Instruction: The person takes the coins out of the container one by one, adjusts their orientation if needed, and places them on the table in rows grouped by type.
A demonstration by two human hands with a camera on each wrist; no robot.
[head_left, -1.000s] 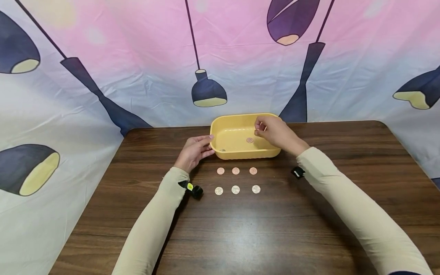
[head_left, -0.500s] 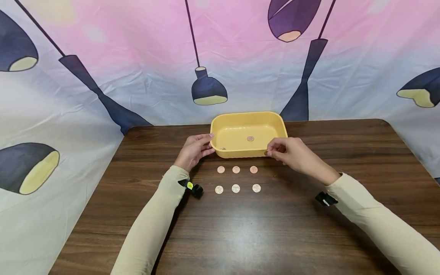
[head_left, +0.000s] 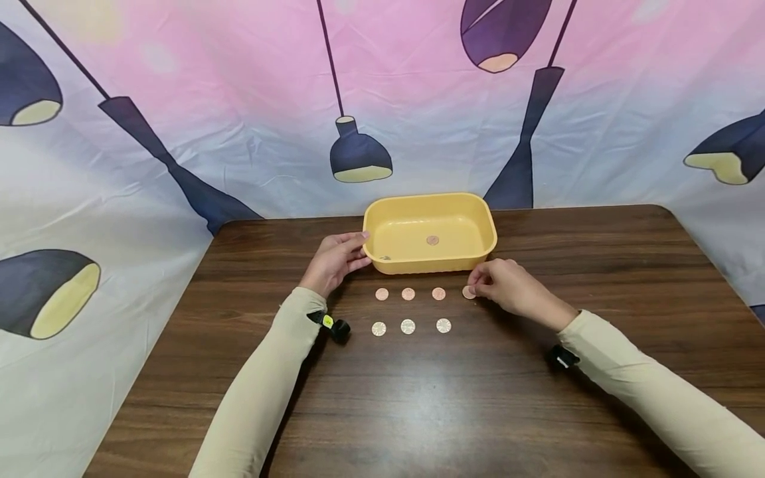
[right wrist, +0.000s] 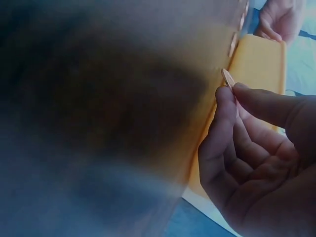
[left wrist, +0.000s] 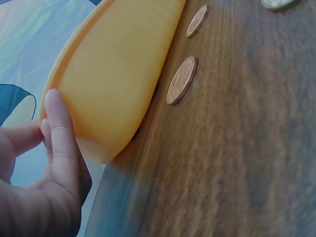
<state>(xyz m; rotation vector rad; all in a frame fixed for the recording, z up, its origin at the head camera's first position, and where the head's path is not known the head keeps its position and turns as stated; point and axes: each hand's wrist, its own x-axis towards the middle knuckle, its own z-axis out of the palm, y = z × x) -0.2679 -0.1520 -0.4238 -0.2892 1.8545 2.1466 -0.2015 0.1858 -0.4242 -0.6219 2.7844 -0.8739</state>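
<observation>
My right hand (head_left: 508, 290) pinches a copper coin (head_left: 469, 292) between thumb and index finger, at the right end of a row of copper coins (head_left: 408, 293). In the right wrist view this coin (right wrist: 227, 78) is tilted between the fingertips. My left hand (head_left: 335, 263) grips the left rim of a yellow plastic tray (head_left: 430, 267), thumb on one side and fingers on the other, as the left wrist view shows. Inside the tray lie a copper coin (head_left: 433, 240) near the middle and a silvery coin (head_left: 385, 258) at the front left corner.
A row of three silver-coloured coins (head_left: 408, 326) lies nearer me, below the copper row. The brown wooden table (head_left: 382, 411) ends at the back against a printed cloth (head_left: 281, 133) with lamp shapes. Both wrists wear black camera straps.
My right hand has come out of the tray with a copper coin, over its front right corner, and down to the right end of the copper row. The left hand stays on the tray.
</observation>
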